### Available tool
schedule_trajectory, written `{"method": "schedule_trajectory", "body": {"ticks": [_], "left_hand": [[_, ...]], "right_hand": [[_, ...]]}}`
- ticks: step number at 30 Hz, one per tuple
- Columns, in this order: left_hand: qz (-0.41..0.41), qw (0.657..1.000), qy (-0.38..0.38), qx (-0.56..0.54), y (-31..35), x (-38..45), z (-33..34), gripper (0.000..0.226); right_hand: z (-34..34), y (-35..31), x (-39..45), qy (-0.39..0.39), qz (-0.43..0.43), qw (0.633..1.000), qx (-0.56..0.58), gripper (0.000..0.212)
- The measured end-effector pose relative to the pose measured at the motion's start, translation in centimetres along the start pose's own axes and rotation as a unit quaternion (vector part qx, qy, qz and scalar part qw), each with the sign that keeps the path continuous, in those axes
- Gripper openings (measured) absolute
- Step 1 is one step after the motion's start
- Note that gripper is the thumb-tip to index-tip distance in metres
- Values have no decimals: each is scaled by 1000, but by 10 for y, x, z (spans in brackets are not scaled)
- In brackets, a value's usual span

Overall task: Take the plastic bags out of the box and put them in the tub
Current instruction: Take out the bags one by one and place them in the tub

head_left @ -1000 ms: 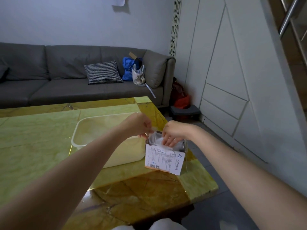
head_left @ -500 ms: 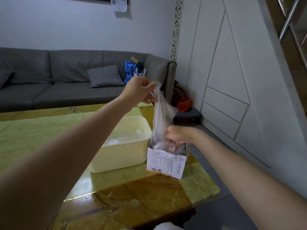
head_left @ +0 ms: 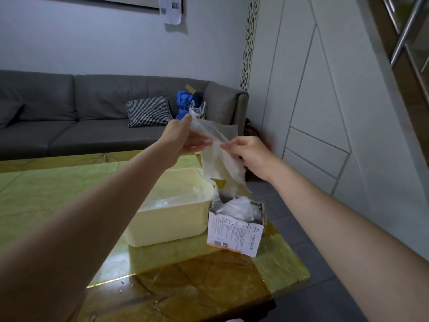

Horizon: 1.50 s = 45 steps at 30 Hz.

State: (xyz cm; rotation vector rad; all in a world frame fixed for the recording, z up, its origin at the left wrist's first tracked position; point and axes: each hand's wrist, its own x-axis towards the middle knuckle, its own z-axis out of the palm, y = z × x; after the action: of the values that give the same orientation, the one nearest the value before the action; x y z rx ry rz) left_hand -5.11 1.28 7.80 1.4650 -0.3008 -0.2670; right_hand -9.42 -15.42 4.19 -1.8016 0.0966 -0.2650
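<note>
The left arm is reaching forward and upward across the table (head_left: 58, 194), passing over the near left part of the tub (head_left: 171, 219). The left hand (head_left: 183, 138) is hanging above the tub's far edge, its fingers (head_left: 202, 143) curling round the top of a clear plastic bag (head_left: 218, 159) and gripping it. The bag is hanging from that grip, draping down and to the right above the tub's right end, its lower end trailing toward the open box (head_left: 235, 233). The box is standing on the table just beside the tub's right side, with more crumpled plastic bags (head_left: 236, 205) lying inside it. The right arm is stretching in from the lower right, well above the box. The right hand (head_left: 250, 156) is pinching the bag's middle, its fingers (head_left: 228, 145) bending closed on the film.
</note>
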Motion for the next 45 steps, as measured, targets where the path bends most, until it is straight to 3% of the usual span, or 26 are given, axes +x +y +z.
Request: {"method": "schedule_trajectory", "body": {"ticks": [4, 5, 7, 10, 13, 16, 21, 24, 28, 30, 32, 34, 36, 38, 40, 42, 45], "left_hand": [[19, 986, -105, 125, -6, -9, -7, 24], [16, 983, -123, 133, -9, -10, -9, 29], [1, 981, -158, 114, -16, -9, -12, 42], [-45, 983, -178, 19, -22, -10, -18, 16], [-71, 982, -173, -20, -26, -8, -31, 7], [-80, 982, -164, 40, -29, -6, -49, 7], [-60, 975, -98, 191, -26, -1, -83, 19], [-49, 960, -4, 275, -23, 6, -109, 30], [-55, 876, 150, 455, -33, 14, -151, 35], [-48, 860, 213, 462, -37, 17, -166, 26], [17, 841, 246, 482, -41, 23, -168, 21], [110, 825, 211, 513, -43, 28, -154, 17], [127, 843, 69, 519, -50, 33, -133, 26], [9, 840, -103, 533, -63, 37, -115, 52], [-114, 790, -187, 573, -80, 39, -105, 76], [-174, 752, -203, 603, -101, 47, -103, 87], [-218, 705, -203, 644, -125, 58, -106, 82]], "right_hand": [[9, -10, 2, -22, 4, 998, 57, 10], [11, -12, 3, -33, 10, 997, 69, 11], [15, -16, 4, -63, 29, 991, 111, 16], [21, -20, 3, -90, 36, 984, 149, 9], [25, -22, 7, -45, 27, 987, 154, 6], [27, -22, 15, 39, -3, 996, 81, 13], [35, -19, 27, 109, -29, 989, 97, 13], [46, -14, 35, 126, -30, 988, 86, 18], [61, 14, 48, 152, -8, 988, 15, 23], [69, 30, 53, 153, -7, 985, -76, 16], [78, 42, 55, 127, -12, 975, -183, 14], [89, 49, 55, 84, -21, 956, -281, 20], [100, 54, 57, 37, -29, 919, -391, 20], [110, 59, 60, 8, -39, 885, -464, 18], [118, 65, 60, -18, -49, 852, -521, 14], [123, 67, 57, -37, -61, 812, -579, 18], [121, 67, 53, -61, -78, 766, -636, 34]]}}
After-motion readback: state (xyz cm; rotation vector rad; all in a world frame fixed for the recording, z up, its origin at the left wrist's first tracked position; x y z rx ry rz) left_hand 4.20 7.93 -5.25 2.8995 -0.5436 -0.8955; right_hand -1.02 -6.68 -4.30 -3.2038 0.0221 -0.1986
